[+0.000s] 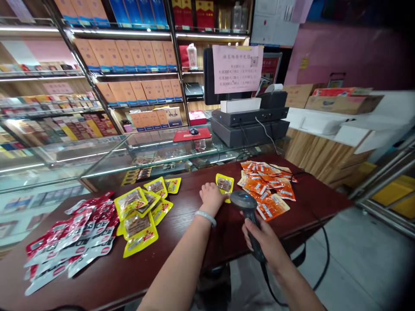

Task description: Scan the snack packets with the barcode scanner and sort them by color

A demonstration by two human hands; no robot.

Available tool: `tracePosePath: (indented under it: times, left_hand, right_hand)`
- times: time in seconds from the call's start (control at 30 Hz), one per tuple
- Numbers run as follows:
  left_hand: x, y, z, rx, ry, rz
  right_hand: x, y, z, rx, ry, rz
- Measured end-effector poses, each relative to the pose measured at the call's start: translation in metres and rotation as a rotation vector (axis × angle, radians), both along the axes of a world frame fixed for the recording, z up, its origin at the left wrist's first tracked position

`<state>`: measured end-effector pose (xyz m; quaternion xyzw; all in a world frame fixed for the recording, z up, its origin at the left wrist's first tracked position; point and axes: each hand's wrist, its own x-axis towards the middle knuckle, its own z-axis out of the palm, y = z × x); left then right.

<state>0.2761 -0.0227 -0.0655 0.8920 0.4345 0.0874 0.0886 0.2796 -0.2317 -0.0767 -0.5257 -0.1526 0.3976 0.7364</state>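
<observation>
My left hand [211, 196] rests on the dark red table [194, 224], its fingers on the edge of a single yellow snack packet [225, 184]; a pale bracelet circles the wrist. My right hand [264, 244] grips a black handheld barcode scanner [247, 206], whose head hangs just right of and below that packet. A pile of orange packets [265, 186] lies to the right of the scanner. Several yellow packets [142, 211] sit left of my left hand. Farther left is a heap of red and silver packets [73, 235].
A glass display counter [106, 160] runs behind the table, with shelves of boxed goods [129, 56] beyond it. A black cash register [249, 123] with a pink notice [236, 69] stands at the back. The scanner's cable [320, 263] hangs off the table's right side toward the grey floor.
</observation>
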Motion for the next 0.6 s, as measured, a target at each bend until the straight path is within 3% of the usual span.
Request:
tracePosePath:
  times: [0.1,0.23,0.47,0.6]
  left_hand:
    - [-0.008,0.005,0.002,-0.115,-0.050,0.004]
    - [-0.041,0.012,0.006,-0.299,-0.202,0.015]
    - [-0.115,0.023,0.003,-0.359,-0.388,0.069]
    - [-0.153,0.029,-0.002,-0.308,-0.409,0.147]
  right_hand:
    - [-0.001,0.000,0.001,0.004,0.008,-0.002]
    - [-0.004,0.005,0.005,0.036,-0.014,0.025]
    - [-0.020,0.034,0.025,0.104,-0.112,0.192]
    - [-0.042,0.059,0.030,0.093,-0.158,0.304]
